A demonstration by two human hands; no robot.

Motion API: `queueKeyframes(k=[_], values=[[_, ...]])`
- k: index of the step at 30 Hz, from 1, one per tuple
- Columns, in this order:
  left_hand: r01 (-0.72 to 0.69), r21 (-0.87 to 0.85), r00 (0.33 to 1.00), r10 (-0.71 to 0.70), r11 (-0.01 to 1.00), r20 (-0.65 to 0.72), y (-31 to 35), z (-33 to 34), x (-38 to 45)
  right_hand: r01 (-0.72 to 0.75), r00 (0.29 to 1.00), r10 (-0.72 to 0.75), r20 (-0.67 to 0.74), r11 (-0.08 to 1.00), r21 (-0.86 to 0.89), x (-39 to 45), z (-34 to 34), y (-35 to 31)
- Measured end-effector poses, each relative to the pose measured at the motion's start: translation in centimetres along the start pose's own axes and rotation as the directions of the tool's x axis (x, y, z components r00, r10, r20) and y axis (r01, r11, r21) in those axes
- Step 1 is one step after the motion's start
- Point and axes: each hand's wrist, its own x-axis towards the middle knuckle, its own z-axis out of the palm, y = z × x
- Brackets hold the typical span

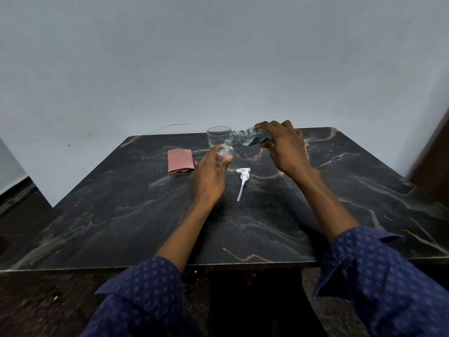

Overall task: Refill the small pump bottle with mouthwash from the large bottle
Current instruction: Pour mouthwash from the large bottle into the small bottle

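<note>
The left hand is curled around the lower body of the small bottle, thumb on its left side and fingers wrapped over its front, holding it upright with its open neck bare above the fingers. The right hand grips the large bottle from above, fingers closed over its labelled middle, the bottle tipped nearly level so that its uncapped mouth points left and sits just above and beside the small bottle's neck. Both bottles are clear plastic; the large one carries a blue and white label, mostly hidden by the fingers. Directly behind the small bottle, toward the far edge of the tabletop, stands a clear round glass, partly overlapped by both bottles. The pump, white with a long thin tube, lies flat on the tabletop between the two hands, just right of the left hand. A folded pink cloth lies left of the left hand, apart from it. The tabletop is dark, glossy, marble-patterned with pale veins and rounded far corners. Both arms wear dark blue dotted sleeves, pushed up from the wrists.
</note>
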Motion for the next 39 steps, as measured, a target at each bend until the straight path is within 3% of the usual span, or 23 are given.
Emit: queueKeyframes(k=[39], values=[[-0.038, -0.044, 0.999, 0.037, 0.998, -0.027, -0.62, 0.19, 0.22, -0.011, 1.000, 0.010, -0.016, 1.000, -0.017, 0.03, 0.02, -0.15]])
